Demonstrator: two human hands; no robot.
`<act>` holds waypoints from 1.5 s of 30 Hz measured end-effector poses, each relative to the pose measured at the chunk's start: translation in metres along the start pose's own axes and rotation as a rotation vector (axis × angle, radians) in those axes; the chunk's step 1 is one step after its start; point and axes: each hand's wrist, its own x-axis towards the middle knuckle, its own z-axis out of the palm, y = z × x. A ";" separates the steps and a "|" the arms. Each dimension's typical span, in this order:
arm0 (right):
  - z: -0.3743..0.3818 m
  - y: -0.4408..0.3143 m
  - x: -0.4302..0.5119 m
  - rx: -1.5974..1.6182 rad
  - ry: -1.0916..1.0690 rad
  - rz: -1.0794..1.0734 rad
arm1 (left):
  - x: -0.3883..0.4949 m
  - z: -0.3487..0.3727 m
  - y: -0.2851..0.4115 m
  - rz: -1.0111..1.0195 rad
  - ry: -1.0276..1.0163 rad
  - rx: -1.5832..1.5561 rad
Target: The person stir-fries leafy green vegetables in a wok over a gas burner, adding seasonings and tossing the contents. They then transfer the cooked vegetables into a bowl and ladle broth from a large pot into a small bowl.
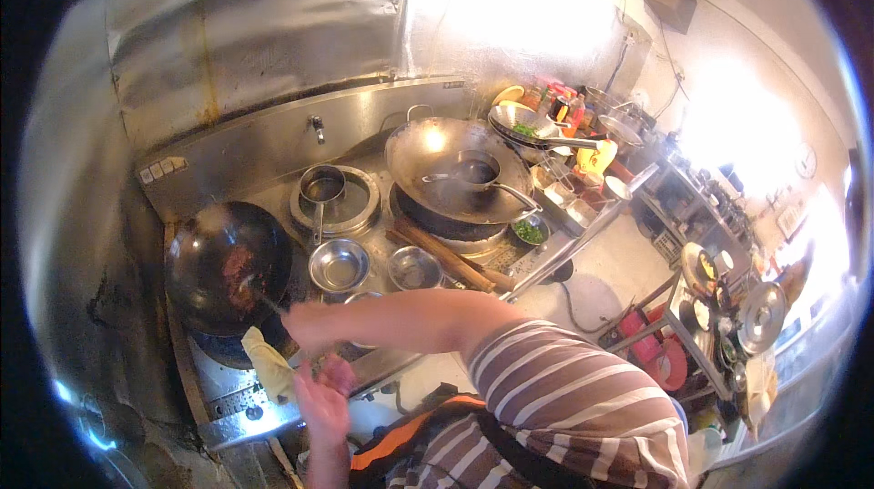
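At the left, a dark wok (205,270) sits on a burner with reddish-brown food (239,274) in it. My right hand (300,325) is closed around the thin handle of a metal cooking utensil (251,287), whose head lies in the food. Below it, near the stove's front edge, is my left hand (324,400), blurred; a pinkish lump beside its fingers cannot be made out, nor whether the hand holds anything. A yellowish cloth (272,366) lies between the wok's near rim and my left hand, its lower end close to that hand.
A larger wok (423,147) holding a saucepan (474,171) stands right of centre. Another saucepan (322,185) rests on a round lid. Metal bowls (339,266) and wooden sticks (444,257) lie in front. Strainer, greens, bottles and seasoning containers crowd the right; a laden rack (693,345) stands beyond.
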 end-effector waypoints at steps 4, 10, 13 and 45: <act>-0.041 0.026 -0.080 0.319 0.183 -0.203 | 0.061 0.034 -0.003 0.172 0.287 -0.092; -0.135 0.263 -0.226 0.289 0.523 0.480 | 0.054 0.013 0.038 0.158 0.407 0.525; -0.160 0.447 -0.330 -0.204 0.666 0.893 | 0.074 0.058 0.054 0.093 0.181 0.733; -0.121 0.698 -0.278 2.056 1.279 0.506 | 0.199 0.246 0.040 0.350 0.573 2.038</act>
